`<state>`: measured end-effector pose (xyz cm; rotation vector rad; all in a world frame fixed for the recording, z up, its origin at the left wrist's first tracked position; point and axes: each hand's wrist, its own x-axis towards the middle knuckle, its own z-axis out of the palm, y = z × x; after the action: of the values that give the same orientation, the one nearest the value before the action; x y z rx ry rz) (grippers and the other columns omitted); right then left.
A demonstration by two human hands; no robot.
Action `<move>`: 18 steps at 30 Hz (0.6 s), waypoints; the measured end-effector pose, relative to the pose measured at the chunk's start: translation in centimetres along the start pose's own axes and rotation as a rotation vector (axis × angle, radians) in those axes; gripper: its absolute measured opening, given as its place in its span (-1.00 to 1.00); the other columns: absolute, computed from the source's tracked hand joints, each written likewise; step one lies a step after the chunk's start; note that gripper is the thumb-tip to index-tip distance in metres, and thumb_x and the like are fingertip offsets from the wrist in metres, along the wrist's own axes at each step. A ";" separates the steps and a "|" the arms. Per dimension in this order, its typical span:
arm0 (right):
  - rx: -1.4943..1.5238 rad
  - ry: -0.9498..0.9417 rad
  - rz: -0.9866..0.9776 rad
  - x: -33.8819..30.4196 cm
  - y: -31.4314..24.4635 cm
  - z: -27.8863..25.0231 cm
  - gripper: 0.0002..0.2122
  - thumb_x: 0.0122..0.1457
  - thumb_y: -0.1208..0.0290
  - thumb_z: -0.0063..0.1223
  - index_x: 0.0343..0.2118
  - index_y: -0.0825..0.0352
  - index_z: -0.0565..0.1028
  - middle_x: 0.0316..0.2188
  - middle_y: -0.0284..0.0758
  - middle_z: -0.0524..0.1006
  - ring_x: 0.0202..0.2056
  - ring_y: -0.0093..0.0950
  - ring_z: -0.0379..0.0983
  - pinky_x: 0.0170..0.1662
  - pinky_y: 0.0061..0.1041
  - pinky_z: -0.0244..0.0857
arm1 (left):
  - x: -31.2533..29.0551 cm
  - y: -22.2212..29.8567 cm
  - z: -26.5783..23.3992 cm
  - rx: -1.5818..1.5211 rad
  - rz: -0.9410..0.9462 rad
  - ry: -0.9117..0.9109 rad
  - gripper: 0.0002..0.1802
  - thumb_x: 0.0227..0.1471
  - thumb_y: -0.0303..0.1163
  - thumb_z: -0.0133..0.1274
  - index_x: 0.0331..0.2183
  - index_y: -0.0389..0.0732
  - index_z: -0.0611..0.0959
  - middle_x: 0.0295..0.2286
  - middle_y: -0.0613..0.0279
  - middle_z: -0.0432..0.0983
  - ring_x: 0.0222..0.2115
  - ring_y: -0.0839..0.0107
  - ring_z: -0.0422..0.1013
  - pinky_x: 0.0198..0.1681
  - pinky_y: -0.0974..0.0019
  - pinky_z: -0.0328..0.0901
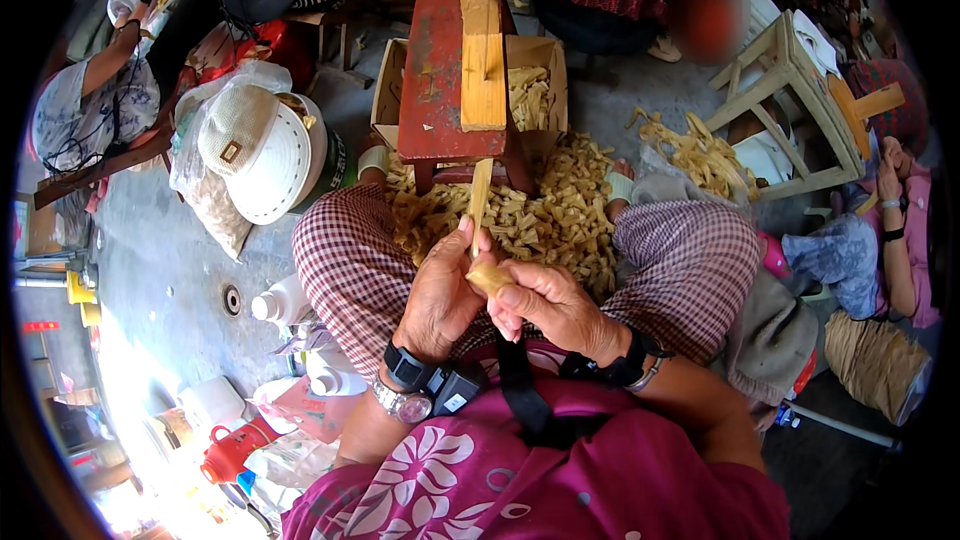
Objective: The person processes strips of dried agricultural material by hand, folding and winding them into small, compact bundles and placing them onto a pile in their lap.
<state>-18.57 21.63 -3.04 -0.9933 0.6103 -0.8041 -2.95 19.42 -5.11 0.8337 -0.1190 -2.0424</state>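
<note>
My left hand (438, 285) pinches a long, flat, pale yellow strip (481, 192) that points away from me toward the red bench. Close against it, my right hand (556, 306) has thumb and fingers closed on a short folded yellow piece (488, 276) of similar colour. Strip and folded piece meet between the hands; whether they are one length I cannot tell. Beyond my hands, between my knees, lies a heap of small folded yellow pieces (565, 215). A wooden block (483, 95) with a narrow bar along it rests on the red bench (432, 90).
A cardboard box (388, 80) stands under the bench with more pieces. Longer yellow strips (705, 155) lie at right beside a wooden stool (780, 105). A white hat (265, 165) sits at left, white jugs (288, 300) nearer. Other people (905, 210) sit at both sides.
</note>
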 end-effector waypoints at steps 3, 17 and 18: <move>-0.049 0.220 -0.210 0.5 0.3 -0.2 -0.76 0.29 0.34 -0.20 -0.31 0.44 0.42 -0.64 -0.44 0.41 -0.58 -0.67 0.36 -0.52 -0.70 0.26 | -0.4 0.1 0.1 -0.011 0.049 -0.094 -0.64 0.22 -0.16 -0.23 -0.54 -0.15 0.36 -0.65 0.31 0.26 -0.54 0.40 0.25 -0.38 0.33 0.23; -0.579 0.361 -0.330 1.1 -0.1 -0.6 -0.87 0.17 0.54 -0.08 -0.24 0.38 0.46 -0.40 -0.31 0.45 -0.57 -0.57 0.46 -0.55 -0.59 0.37 | -1.2 -0.6 1.6 0.340 0.068 -0.236 -0.73 0.16 -0.30 -0.17 -0.54 -0.20 0.38 -0.60 0.33 0.29 -0.55 0.50 0.24 -0.38 0.39 0.20; -0.612 0.350 -0.340 1.3 0.1 -0.8 -0.90 0.18 0.52 -0.08 -0.29 0.39 0.45 -0.46 -0.32 0.43 -0.58 -0.52 0.45 -0.55 -0.55 0.35 | -1.7 -0.2 2.0 0.403 0.071 -0.247 -0.75 0.14 -0.27 -0.14 -0.52 -0.18 0.39 -0.60 0.39 0.27 -0.54 0.54 0.22 -0.38 0.42 0.19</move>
<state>-18.43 20.19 -3.55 -1.5572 1.0425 -1.1372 -3.68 20.39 -2.79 0.7980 -0.7064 -2.0776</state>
